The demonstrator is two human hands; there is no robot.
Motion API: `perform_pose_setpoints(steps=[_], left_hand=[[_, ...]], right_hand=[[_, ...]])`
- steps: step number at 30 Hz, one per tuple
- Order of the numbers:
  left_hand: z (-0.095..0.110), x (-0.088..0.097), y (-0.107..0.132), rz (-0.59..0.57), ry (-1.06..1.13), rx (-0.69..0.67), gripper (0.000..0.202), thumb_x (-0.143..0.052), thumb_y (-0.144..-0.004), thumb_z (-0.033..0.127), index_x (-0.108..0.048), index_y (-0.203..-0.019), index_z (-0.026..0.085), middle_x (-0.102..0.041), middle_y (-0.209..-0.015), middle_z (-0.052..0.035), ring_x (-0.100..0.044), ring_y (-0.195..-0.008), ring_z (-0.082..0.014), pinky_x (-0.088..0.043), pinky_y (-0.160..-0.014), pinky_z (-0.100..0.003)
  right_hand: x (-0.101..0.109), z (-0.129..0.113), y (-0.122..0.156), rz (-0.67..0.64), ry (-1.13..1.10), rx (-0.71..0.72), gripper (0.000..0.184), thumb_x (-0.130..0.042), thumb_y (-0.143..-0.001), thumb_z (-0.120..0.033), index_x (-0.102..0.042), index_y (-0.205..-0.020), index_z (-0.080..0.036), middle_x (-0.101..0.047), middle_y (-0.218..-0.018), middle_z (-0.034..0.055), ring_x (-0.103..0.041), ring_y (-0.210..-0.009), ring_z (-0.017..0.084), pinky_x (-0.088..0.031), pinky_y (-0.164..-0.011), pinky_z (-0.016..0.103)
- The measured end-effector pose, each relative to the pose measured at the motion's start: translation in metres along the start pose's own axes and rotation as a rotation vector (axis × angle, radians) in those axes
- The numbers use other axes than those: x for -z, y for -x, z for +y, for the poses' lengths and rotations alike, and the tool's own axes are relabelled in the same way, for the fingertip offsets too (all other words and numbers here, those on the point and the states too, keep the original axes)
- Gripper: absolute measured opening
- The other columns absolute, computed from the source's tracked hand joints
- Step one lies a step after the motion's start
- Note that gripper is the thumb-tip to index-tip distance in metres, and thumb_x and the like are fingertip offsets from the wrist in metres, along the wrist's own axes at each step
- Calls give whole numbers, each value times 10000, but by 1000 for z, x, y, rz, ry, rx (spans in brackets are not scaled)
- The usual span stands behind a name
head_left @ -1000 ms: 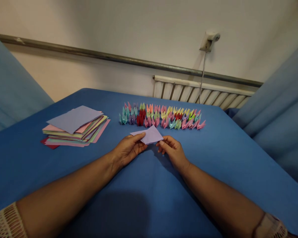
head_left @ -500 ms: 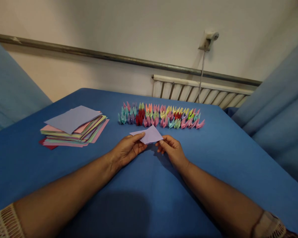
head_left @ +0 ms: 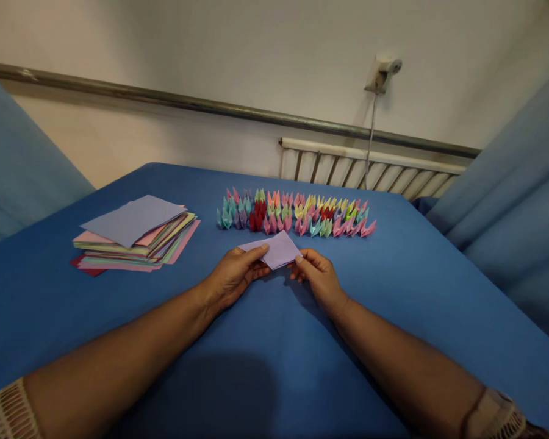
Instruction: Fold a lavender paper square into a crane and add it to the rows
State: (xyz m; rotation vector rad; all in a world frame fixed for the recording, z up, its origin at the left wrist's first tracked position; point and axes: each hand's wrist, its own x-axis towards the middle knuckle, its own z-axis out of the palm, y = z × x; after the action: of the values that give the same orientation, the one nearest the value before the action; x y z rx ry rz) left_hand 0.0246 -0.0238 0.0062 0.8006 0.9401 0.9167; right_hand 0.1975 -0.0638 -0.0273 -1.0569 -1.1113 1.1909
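Just on the near side of the paper figures [head_left: 298, 211], holding a folded lilac paper [head_left: 281, 250]. Gripping its left part in the left hand [head_left: 240, 274], with thumb flat on top and fingers beneath; pinching its right corner in the right hand [head_left: 315, 274], with thumb uppermost. Cannot tell about contact with the blue cloth [head_left: 302, 366] under the figures. Meeting pink, teal, red, yellow and green figures crowded in rows right beyond the paper's far corner. Left of the figures, apart from the left hand, seeing a stack of coloured sheets [head_left: 132, 251], with a red sheet [head_left: 89, 271] poking out low. Behind the figures, facing a white radiator [head_left: 370, 155], a metal pipe [head_left: 210, 107] and a wall socket [head_left: 383, 74] with dangling cord [head_left: 373, 116].
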Motion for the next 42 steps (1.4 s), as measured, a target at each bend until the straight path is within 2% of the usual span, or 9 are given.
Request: perform_pose_setpoints(steps=[7,15,22,27,33,37,42], left_hand=[[2,-2,0,26,78,26,72,-682,-801,118,-701,-870,115,-693,-691,-35,-619,-609,-108,-516,-623,-211],[1,0,-1,15,69,41,107,-700,-793,137,-700,-898,112,-710,-741,-61,-643,-646,-126,-526,-633,-217],[4,-4,2,41,103,44,59,-683,-793,101,-694,-851,108,-681,-660,-39,-602,-571,-104,-513,-599,-205],[3,-3,2,27,77,34,116,-694,-790,126,-699,-905,109,-699,-715,-51,-624,-616,-111,-515,-623,-208],[0,0,0,-8,22,17,187,-702,-790,168,-706,-967,109,-728,-831,-87,-658,-708,-142,-531,-675,-236],[-2,1,1,-34,-65,-38,228,-737,-764,225,-724,-961,110,-733,-856,-95,-651,-706,-146,-512,-627,-219],[-4,0,3,-61,-128,-70,277,-758,-744,260,-735,-978,113,-734,-848,-83,-645,-692,-138,-507,-617,-211]], right_hand=[[0,0,1,-12,-15,-2,297,-664,-747,-472,-640,-779,-177,-643,-687,1,-568,-556,107,-413,-515,232],[0,0,1,-18,-22,-3,285,-664,-752,-464,-644,-792,-183,-645,-678,-2,-571,-550,109,-408,-504,229],[0,2,1,-19,-37,-11,263,-656,-753,-448,-632,-802,-190,-678,-762,14,-585,-565,108,-420,-517,235],[0,2,0,-20,-35,-27,280,-641,-762,-461,-640,-790,-182,-659,-706,7,-578,-556,108,-414,-512,232],[0,3,0,-17,-50,-24,221,-645,-737,-404,-642,-789,-189,-651,-691,-3,-578,-552,114,-408,-504,231],[1,1,0,-9,-24,-1,226,-653,-726,-385,-648,-838,-189,-629,-620,-16,-574,-558,125,-423,-522,239],[1,0,0,6,0,30,247,-659,-737,-419,-643,-826,-189,-632,-648,-7,-571,-564,126,-431,-529,250]])
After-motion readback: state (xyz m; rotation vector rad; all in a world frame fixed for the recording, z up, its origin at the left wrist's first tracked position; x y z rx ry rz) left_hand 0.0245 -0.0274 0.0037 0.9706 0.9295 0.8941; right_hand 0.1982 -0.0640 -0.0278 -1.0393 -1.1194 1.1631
